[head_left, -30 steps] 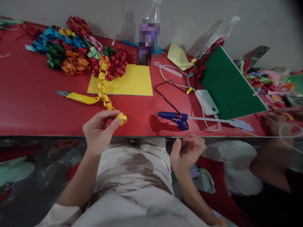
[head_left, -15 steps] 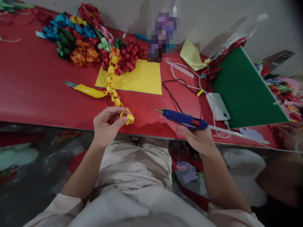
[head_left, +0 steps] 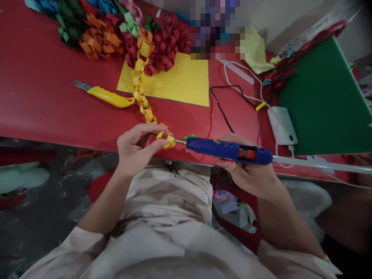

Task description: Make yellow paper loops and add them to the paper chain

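Between thumb and fingers, my left hand (head_left: 139,147) pinches the end link of a yellow paper chain (head_left: 139,83). The chain runs back from there over a sheet of yellow paper (head_left: 186,81) to a heap of coloured paper chains. My right hand (head_left: 247,174) is wrapped round a blue hot glue gun (head_left: 215,149), held level and pointing left. Its metal nozzle meets the yellow link at my left fingertips. A clear glue stick (head_left: 319,163) sticks out of the gun's back. Left of the chain lies a yellow utility knife (head_left: 109,97) with its blade out.
Heaped dark red chains (head_left: 167,46) and orange chains (head_left: 100,38) lie at the back of the red table (head_left: 43,97). A white power box (head_left: 281,126) with cables sits on the right, beside a green board (head_left: 325,104). Paper scraps litter the floor.
My right hand has brought the glue gun left, so its nozzle now meets the yellow link. My left hand keeps its pinch. The view has shifted closer to the table.
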{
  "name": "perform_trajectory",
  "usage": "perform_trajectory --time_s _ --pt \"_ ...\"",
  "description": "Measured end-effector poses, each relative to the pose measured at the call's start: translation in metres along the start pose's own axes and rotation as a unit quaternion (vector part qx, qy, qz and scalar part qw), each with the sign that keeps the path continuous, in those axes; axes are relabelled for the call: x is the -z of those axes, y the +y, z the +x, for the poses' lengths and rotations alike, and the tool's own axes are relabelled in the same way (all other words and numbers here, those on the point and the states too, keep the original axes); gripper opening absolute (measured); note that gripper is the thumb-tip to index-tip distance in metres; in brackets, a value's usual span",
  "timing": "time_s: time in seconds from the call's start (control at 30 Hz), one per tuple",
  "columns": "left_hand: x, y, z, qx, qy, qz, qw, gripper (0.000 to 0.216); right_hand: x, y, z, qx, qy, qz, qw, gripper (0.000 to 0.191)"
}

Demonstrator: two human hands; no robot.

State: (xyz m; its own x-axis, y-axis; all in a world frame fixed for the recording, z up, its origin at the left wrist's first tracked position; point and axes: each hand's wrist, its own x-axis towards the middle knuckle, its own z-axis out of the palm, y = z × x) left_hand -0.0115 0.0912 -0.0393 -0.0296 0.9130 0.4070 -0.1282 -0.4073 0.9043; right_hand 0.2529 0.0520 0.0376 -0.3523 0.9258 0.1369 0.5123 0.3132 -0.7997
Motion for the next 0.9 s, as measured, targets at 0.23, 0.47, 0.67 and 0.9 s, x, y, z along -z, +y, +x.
perform_trajectory --time_s 0.23,0.47,0.67,0.9 --pt "0.001 -0.0003 -0.0004 -0.001 -0.001 0.001 1.0 0.027 -0.0031 -0.0016 0.002 0.01 0.001 -0.025 1.0 0.019" --pt "0.0004 0.0016 0.0001 0.01 -0.003 0.016 1.0 0.026 -0.0028 0.0004 -0.0003 -0.002 -0.011 -0.03 0.999 0.017" --pt "0.0004 0.0012 0.0004 0.014 -0.004 0.005 1.0 0.023 -0.0037 0.0004 0.0019 0.009 -0.017 -0.035 0.999 0.014" --pt "-0.0007 0.0014 0.0006 0.0 -0.007 0.012 1.0 0.021 -0.0038 0.0 0.0003 0.002 -0.016 -0.036 0.999 0.018"
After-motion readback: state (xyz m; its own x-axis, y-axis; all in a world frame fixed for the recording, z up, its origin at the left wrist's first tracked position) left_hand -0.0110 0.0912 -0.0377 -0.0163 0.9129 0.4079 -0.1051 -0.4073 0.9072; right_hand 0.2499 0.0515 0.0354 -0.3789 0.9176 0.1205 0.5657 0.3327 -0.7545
